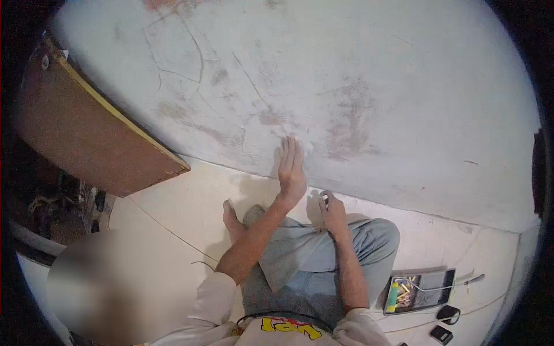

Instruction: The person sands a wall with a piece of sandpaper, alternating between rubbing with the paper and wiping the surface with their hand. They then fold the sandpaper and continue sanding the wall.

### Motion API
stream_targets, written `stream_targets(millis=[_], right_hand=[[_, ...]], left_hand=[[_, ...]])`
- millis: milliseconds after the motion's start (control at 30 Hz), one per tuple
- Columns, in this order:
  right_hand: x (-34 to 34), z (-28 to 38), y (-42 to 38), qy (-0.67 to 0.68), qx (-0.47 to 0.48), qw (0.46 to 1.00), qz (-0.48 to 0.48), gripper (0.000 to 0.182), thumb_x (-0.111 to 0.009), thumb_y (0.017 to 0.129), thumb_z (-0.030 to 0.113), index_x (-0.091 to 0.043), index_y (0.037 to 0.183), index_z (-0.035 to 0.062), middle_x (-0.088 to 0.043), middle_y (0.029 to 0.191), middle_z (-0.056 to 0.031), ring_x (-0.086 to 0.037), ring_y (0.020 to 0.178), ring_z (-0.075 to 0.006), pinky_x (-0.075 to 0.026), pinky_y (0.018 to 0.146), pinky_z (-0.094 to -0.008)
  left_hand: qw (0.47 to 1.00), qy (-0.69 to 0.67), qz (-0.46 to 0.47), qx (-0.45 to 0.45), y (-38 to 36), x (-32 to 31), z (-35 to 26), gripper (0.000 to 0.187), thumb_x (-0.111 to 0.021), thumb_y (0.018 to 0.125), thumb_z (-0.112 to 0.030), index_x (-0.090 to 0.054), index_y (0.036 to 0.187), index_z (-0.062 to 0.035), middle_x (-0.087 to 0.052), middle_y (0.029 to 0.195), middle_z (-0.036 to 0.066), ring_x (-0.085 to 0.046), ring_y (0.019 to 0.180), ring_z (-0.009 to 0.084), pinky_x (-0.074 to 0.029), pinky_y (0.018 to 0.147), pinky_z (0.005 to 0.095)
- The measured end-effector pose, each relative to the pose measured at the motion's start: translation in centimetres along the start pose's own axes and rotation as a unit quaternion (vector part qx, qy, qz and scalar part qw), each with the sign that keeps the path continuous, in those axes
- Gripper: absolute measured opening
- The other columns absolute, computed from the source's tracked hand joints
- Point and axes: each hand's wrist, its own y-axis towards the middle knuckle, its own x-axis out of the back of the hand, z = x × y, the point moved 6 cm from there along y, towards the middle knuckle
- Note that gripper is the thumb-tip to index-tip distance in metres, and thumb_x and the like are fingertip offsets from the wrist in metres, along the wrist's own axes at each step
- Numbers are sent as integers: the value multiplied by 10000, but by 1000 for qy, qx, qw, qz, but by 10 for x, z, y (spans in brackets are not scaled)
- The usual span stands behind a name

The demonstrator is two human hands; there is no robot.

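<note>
One long crack (pixel 250 80) slants down the scuffed wall (pixel 415 115) toward the left hand (pixel 292 173), the nearer, its fingers straight and apparently touching the wall, seemingly empty. Lower and rightward, the right hand (pixel 333 214) curls around a small white piece (pixel 326 201); a black tray (pixel 434 281) lies farther right on the floor (pixel 173 202).

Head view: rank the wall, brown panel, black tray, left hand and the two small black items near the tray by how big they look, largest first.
1. Wall
2. Brown panel
3. Black tray
4. Left hand
5. Upper black item and lower black item: too alike to rank.
</note>
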Motion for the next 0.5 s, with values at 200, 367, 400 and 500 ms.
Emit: stream_targets(millis=[200,367,400,500], right_hand=[[-5,-2,-1,-1,4,1000,11,247,-574,905,172,-540,1100,24,-646,834,-240,-637,781,-397,-485,689,-445],[-2,-1,-2,13,-8,999,32,268,-581,897,164,-526,1121,27,-645,824,-231,-634,798,-392,-484,702,-444],[-2,-3,-1,14,-10,999,30,268,-581,897,164,-526,1121,27,-645,824,-231,-634,798,-392,-484,702,-444],[-9,-9,-2,21,-7,998,52,291,-541,892,168,-519,1127,-3,-641,948,-251,-608,923,-424,-475,772,-489]], left_hand=[[996,-5,-94,1,65,44,-35,598,-431,780,116,-338,1370,137,-260,1468,325,-230,1378,478,-200,1113,567],[1000,-4,-20,16,13,4,-4,547,-397,869,61,-294,1405,101,-221,1494,293,-189,1402,438,-159,1139,538],[999,3,-16,43,15,1,1,499,-365,950,10,-255,1432,72,-189,1519,259,-167,1420,397,-133,1159,511],[993,7,-118,12,86,55,-36,502,-378,942,20,-272,1431,61,-207,1518,247,-186,1415,399,-132,1162,504]])
